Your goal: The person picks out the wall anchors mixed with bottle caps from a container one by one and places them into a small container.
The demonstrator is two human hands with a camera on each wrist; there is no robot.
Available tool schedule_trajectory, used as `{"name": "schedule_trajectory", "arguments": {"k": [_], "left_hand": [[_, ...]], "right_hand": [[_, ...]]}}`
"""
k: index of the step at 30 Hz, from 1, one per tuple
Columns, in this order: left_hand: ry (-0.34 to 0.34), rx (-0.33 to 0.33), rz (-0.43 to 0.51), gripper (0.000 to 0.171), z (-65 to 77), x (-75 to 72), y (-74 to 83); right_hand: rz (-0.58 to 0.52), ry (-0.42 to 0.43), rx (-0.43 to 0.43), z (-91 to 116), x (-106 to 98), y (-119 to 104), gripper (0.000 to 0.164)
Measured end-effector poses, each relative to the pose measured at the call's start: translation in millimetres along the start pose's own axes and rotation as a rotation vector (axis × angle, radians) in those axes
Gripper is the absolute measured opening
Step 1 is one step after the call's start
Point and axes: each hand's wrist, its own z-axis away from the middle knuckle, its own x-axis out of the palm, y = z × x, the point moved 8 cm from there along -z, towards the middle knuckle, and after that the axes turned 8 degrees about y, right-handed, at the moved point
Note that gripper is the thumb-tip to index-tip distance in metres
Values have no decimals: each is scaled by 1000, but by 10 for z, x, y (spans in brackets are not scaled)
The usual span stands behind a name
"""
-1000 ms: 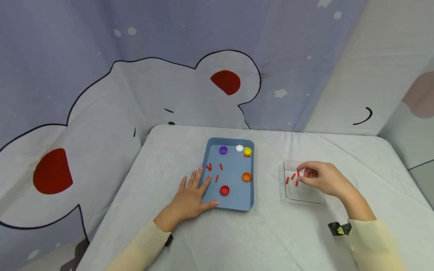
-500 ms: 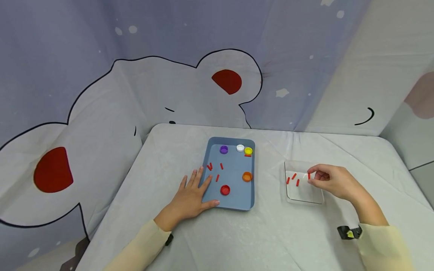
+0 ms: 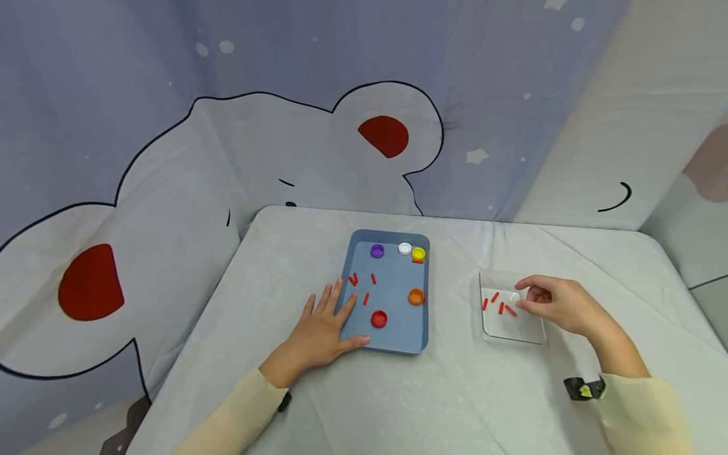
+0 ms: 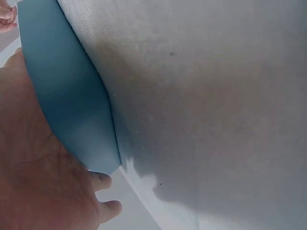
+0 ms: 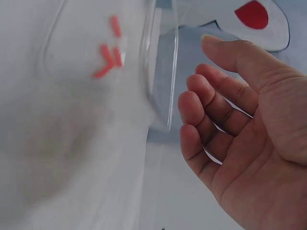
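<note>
My left hand [image 3: 320, 328] lies with fingers spread over the left rim of the blue-grey tray [image 3: 398, 344]. In the left wrist view its palm faces the tray's outer wall. Over the right side of a clear plastic box [image 3: 514, 338] hovers my right hand [image 3: 560, 303], thumb and forefinger apart with nothing between them. Several short red sticks lie in that box, one slanted red stick [image 3: 510, 310] nearest the hand. The tray holds several more, among them a red stick [image 3: 366, 298] near my left fingertips.
Small round caps sit in the tray: a purple cap [image 3: 377, 251], a white cap [image 3: 404, 248], a yellow cap [image 3: 418, 253], an orange cap [image 3: 416, 297] and a red cap [image 3: 378, 318]. A white cloth [image 3: 449, 392] covers the table; a printed curtain [image 3: 273, 158] hangs behind.
My right hand has moved right within the box and let go of a red stick, which now lies beside the others. The left hand has stayed put on the tray.
</note>
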Motion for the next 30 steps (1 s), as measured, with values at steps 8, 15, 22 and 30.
{"name": "schedule_trajectory", "arguments": {"k": [8, 15, 22, 30], "left_hand": [[-3, -7, 9, 95, -2, -4, -15], [-2, -2, 9, 95, -1, -15, 2], [-7, -4, 3, 96, -1, -10, 2], [-2, -4, -10, 96, -6, 3, -4]], "right_hand": [[-98, -88, -56, -256, 274, -428, 24], [-113, -154, -73, -502, 549, -761, 25], [-114, -143, -171, -742, 764, -1029, 24], [-119, -178, -230, -991, 1008, -1281, 25]]}}
